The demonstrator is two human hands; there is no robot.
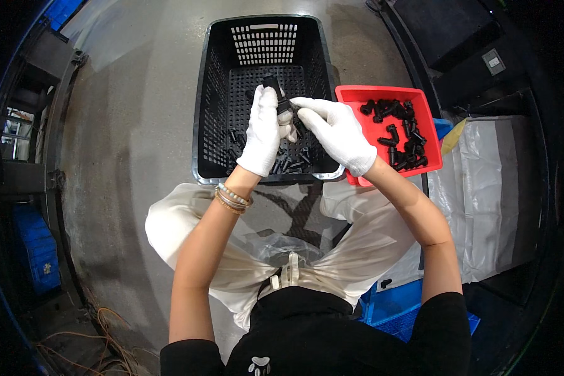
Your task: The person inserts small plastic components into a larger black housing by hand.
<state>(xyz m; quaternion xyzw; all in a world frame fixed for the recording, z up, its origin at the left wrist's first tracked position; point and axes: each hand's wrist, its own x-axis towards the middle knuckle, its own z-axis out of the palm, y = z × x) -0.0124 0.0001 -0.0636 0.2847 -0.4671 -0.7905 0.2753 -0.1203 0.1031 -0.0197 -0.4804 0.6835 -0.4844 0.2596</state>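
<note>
A black plastic basket (210, 113) with perforated walls stands on the grey concrete floor (138, 125) in front of the seated person's knees. A scatter of black bolts (288, 161) lies on its bottom, mostly toward the near wall. Just to the right of the basket, touching its corner, sits a red tray (382, 94) holding a pile of more black bolts (402, 135). Beyond the tray, on the right, a sheet of clear plastic (495, 188) covers something pale, and a blue crate (398, 307) shows beside the person's right thigh. Another blue crate (34, 250) stands at the far left, with orange cable (109, 338) coiled on the floor near it.

Both forearms reach forward from the lower edge and meet over the basket. Both hands wear white gloves. The left hand (264, 128) is upright, fingers pointing away, with beaded bracelets (233, 197) at the wrist. Its grip is clenched round a black bolt (274, 88), whose end sticks out above the fingertips. The right hand (335, 128) comes in from the right, wrist bent, its fingers curled inward and touching the left hand's fingers at the bolt's lower part; whether it pinches the bolt itself cannot be told.
</note>
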